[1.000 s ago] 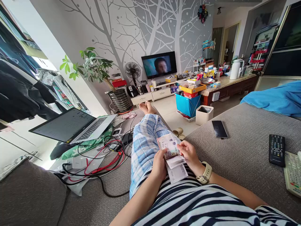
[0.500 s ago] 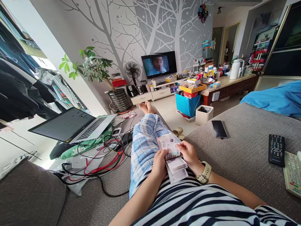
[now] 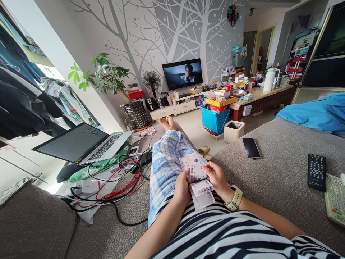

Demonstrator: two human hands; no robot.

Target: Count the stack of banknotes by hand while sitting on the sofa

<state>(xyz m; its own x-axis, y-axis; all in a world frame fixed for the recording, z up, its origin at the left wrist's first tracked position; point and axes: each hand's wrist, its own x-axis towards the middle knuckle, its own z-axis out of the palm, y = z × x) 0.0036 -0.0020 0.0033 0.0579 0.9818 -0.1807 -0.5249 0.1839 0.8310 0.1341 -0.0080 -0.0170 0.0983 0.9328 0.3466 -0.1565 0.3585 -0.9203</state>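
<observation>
A stack of banknotes [image 3: 194,166] is held over my lap, with its folded lower ends [image 3: 202,198] hanging toward my striped shirt. My left hand [image 3: 182,189] grips the stack from the left, thumb on top. On the right edge, my right hand [image 3: 217,176] pinches the notes between thumb and fingers. A pale watch [image 3: 234,198] is strapped round my right wrist. Beneath the notes lie my legs in blue checked trousers [image 3: 165,162]. The fingers under the stack are hidden.
Left on the grey sofa [image 3: 283,172] are an open laptop [image 3: 105,149] and tangled cables [image 3: 126,187]. To the right lie a phone [image 3: 252,148], a black remote control [image 3: 317,172] and a pale one [image 3: 335,201]. Beyond stand a bin [image 3: 234,132] and a cluttered table [image 3: 269,94].
My left thumb has shifted slightly back toward the left edge of the notes, and the folded ends have moved a little. The television picture has changed.
</observation>
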